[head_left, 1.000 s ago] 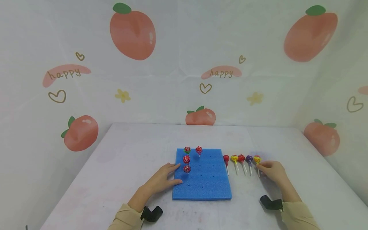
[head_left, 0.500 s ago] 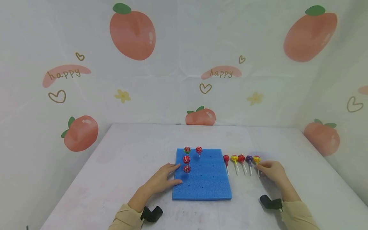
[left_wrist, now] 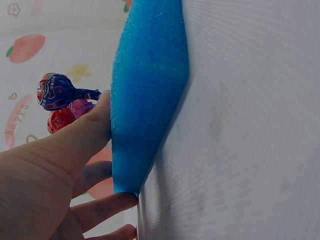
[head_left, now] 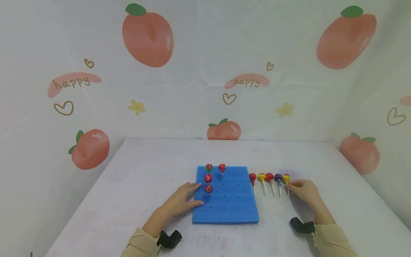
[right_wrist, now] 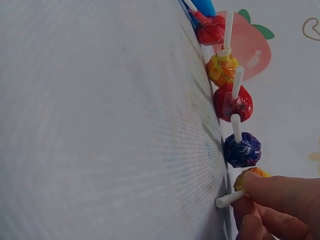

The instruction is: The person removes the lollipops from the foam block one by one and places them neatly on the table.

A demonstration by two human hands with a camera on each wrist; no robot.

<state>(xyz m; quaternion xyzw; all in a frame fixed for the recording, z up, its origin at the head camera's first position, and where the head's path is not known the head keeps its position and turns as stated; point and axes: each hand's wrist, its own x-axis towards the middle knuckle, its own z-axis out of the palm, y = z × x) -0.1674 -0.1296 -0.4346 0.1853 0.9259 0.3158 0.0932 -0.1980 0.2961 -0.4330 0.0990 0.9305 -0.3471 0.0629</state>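
My left hand rests against the left edge of a blue foam block, fingers extended, with thumb and fingertips touching it. Several wrapped lollipops stand upright in the block, among them a red one and a blue-and-red one near my hand in the left wrist view. At the right end of a row lying on the table, my right hand pinches a yellow lollipop between thumb and forefinger. Its white stick points out past my fingers in the right wrist view; part of its head is covered.
To the left of the pinched lollipop lie a purple lollipop, a red lollipop, another yellow lollipop and a dark red lollipop beside the block. Small holes dot the foam. A printed cloth hangs behind the white table.
The head of the pinched yellow lollipop has shifted very slightly left. Both hands and the foam block stay practically where they were.
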